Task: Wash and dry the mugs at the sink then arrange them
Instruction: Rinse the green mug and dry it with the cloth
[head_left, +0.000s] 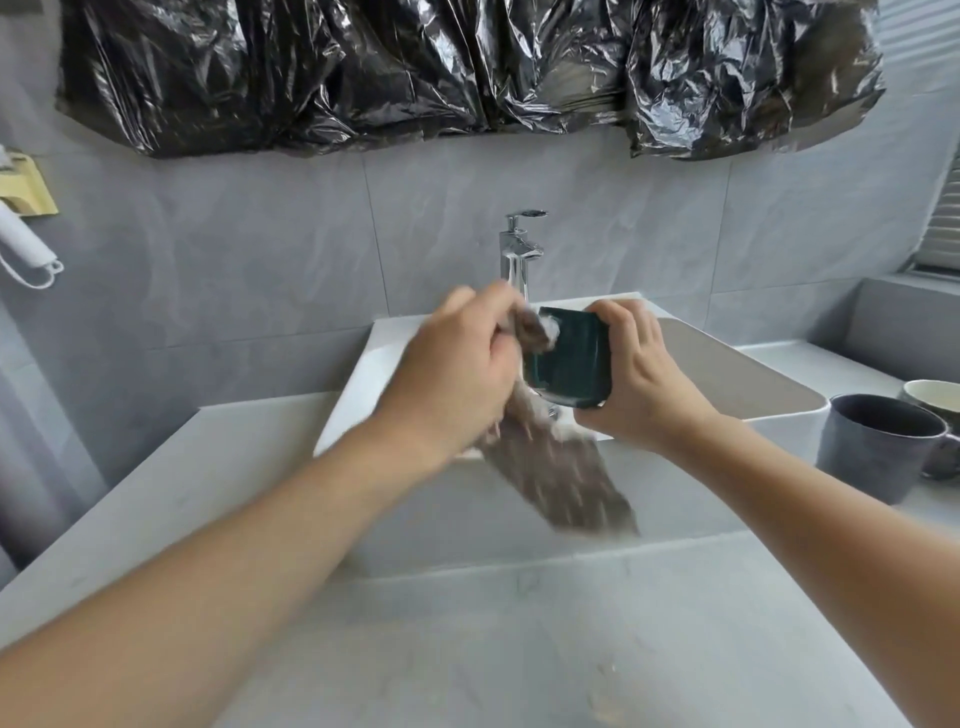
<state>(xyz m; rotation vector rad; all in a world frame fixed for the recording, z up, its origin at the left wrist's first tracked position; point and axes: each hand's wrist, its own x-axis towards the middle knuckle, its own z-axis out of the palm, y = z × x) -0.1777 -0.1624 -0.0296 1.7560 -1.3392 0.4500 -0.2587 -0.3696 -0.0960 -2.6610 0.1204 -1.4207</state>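
Note:
A dark green mug (571, 358) lies on its side in the air above the white sink (353, 384), with my right hand (639, 374) wrapped around its base end. My left hand (457, 374) grips a brown-grey cloth (561, 478) and presses one end of it into the mug's mouth. The rest of the cloth hangs down, blurred by motion. A grey speckled mug (878, 447) stands upright on the counter at the right, and the rim of a pale mug (935, 395) shows behind it.
A chrome faucet (519, 254) rises behind the sink; no water stream shows. The grey counter (519, 623) spreads in front. Black plastic sheeting (467, 73) covers the wall above. A white corded device (26, 244) hangs at the far left.

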